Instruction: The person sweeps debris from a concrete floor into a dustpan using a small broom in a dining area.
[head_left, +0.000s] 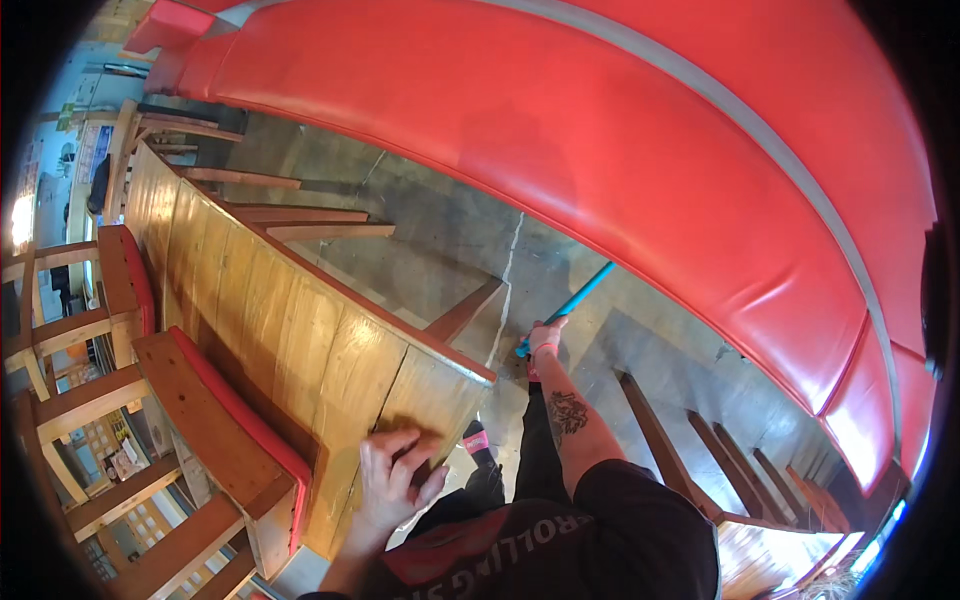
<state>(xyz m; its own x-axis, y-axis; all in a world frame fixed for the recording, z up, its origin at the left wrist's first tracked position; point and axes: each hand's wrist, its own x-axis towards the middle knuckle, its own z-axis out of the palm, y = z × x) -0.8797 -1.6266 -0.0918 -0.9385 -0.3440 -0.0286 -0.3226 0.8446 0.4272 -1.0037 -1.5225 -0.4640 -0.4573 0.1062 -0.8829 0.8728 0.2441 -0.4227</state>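
My right hand (546, 336) is closed around a teal pole (583, 289), near one end of it. The pole slants away over the concrete floor, and its far end is hidden beneath a red padded bench (480, 112). My left hand (397, 469) hovers at or just above the near end of a wooden plank table (285, 315), its fingers bent and apart, with nothing in them. Whether those fingertips touch the wood I cannot tell.
Wooden chairs with red pads (217, 420) sit upturned along the table's left side, legs outward. Dark wooden legs (461, 311) jut out under the table. On the right, more wooden legs (660, 442) stand by another wooden surface (780, 555). Cracks run through the concrete floor (420, 262).
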